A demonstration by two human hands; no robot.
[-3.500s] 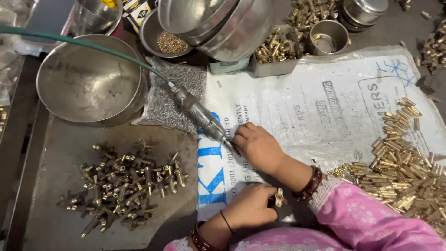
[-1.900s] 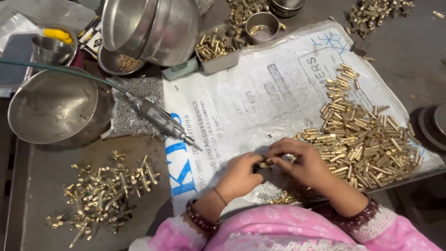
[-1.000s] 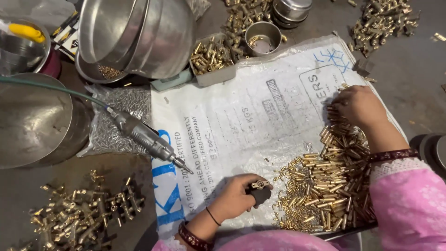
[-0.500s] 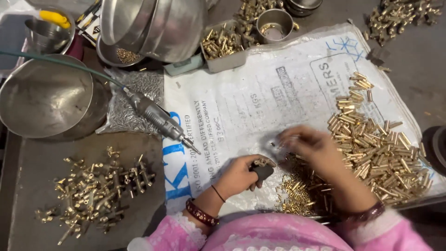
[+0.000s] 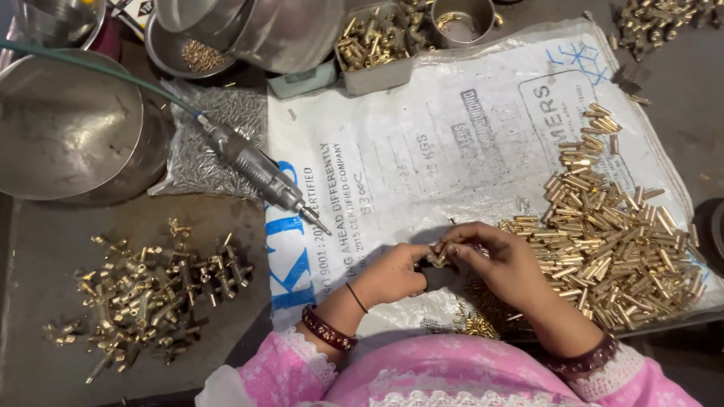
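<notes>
Both hands, left [image 5: 396,273] & right [image 5: 501,260], pinch small brass part [image 5: 437,255], mostly hidden by fingers.

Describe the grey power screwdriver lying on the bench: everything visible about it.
The power screwdriver is a slim grey metallic cylinder lying slantwise, its thin bit pointing down-right onto the white printed sack. A green hose runs from its rear end toward the upper left. Its body lies across a clear bag of small silvery parts. Neither hand touches it.

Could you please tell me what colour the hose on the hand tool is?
The hose is green, seen in the head view.
</notes>
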